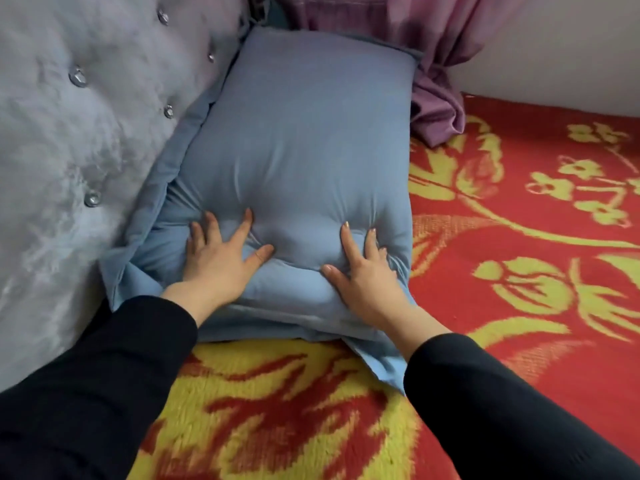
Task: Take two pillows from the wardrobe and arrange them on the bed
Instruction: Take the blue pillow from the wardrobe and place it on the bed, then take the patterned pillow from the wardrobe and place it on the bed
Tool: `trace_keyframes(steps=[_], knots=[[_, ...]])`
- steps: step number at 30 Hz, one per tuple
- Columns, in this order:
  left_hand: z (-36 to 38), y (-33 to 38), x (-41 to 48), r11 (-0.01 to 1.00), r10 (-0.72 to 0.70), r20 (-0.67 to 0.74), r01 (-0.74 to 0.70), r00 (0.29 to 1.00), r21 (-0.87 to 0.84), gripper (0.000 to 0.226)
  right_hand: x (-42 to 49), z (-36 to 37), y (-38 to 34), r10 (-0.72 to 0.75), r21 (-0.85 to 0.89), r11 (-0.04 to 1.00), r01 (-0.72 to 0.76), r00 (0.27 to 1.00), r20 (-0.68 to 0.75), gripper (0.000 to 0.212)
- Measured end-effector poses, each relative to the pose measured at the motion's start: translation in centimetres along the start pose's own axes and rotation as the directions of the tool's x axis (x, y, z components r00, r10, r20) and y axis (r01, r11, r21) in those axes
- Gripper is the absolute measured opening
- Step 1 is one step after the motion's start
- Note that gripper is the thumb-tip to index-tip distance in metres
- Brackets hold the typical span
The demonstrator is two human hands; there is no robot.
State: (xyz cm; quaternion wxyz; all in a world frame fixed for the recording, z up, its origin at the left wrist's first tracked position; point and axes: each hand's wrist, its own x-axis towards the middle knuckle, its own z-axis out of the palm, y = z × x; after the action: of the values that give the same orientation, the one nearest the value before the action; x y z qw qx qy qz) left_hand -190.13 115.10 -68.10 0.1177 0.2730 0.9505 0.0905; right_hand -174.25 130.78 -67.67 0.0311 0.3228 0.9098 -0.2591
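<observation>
A blue pillow (304, 140) lies lengthwise on the bed, its left side against the grey tufted headboard (76, 133). My left hand (221, 258) rests flat on the pillow's near end with fingers spread. My right hand (363, 271) presses down beside it, fingers spread, denting the fabric. Neither hand grips the pillow. A second blue layer (145, 258) shows under the near left edge; whether it is another pillow is unclear. The bed is covered by a red and yellow flowered blanket (519, 237).
A pink-purple curtain (436, 109) hangs behind the pillow's far end and bunches onto the bed. A white wall (571, 57) runs along the far right. Black sleeves cover both forearms.
</observation>
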Motion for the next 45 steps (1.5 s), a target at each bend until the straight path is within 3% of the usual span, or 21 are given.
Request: trace_keyframes(steps=[5, 9, 11, 17, 22, 31, 39, 45], knots=[[-1.9, 0.2, -2.1, 1.0, 0.002, 0.084, -0.004, 0.996, 0.018, 0.07, -3.3, -1.7, -0.6, 0.003, -0.093, 0.996, 0.007, 0.995, 0.099, 0.076], [-3.7, 0.0, -7.8, 0.998, 0.063, 0.224, -0.057, 0.973, -0.03, 0.069, -9.0, -3.5, -1.4, -0.03, -0.201, 0.976, 0.08, 0.97, 0.241, 0.074], [-4.5, 0.0, -11.8, 0.994, 0.099, 0.266, -0.082, 0.959, -0.077, 0.066, -12.1, -4.7, -2.2, -0.044, -0.214, 0.972, 0.099, 0.968, 0.246, 0.072], [-7.2, 2.0, -24.2, 0.954, 0.021, 0.168, 0.03, 0.986, -0.299, 0.054, -22.1, -8.4, -5.4, -0.049, -0.222, 0.971, 0.094, 0.978, 0.201, 0.072], [-10.4, 3.5, -33.1, 0.971, 0.021, 0.123, 0.009, 0.992, -0.24, 0.051, -29.9, -10.8, -7.5, -0.077, -0.204, 0.971, 0.124, 0.972, 0.223, 0.068], [-13.2, 6.3, -50.6, 0.973, -0.153, 0.1, 0.168, 0.983, -0.159, 0.052, -44.3, -11.9, -6.2, -0.248, -0.208, 0.926, 0.315, 0.923, 0.294, 0.07], [-11.2, 11.7, -71.1, 0.891, -0.436, -0.061, 0.421, 0.898, -0.171, 0.052, -59.2, -13.6, -1.7, -0.526, -0.186, 0.765, 0.617, 0.764, 0.373, 0.069], [-9.9, 14.7, -87.4, 0.738, -0.646, -0.104, 0.585, 0.756, -0.335, 0.052, -71.1, -13.5, -1.1, -0.636, -0.167, 0.604, 0.779, 0.598, 0.488, 0.066]])
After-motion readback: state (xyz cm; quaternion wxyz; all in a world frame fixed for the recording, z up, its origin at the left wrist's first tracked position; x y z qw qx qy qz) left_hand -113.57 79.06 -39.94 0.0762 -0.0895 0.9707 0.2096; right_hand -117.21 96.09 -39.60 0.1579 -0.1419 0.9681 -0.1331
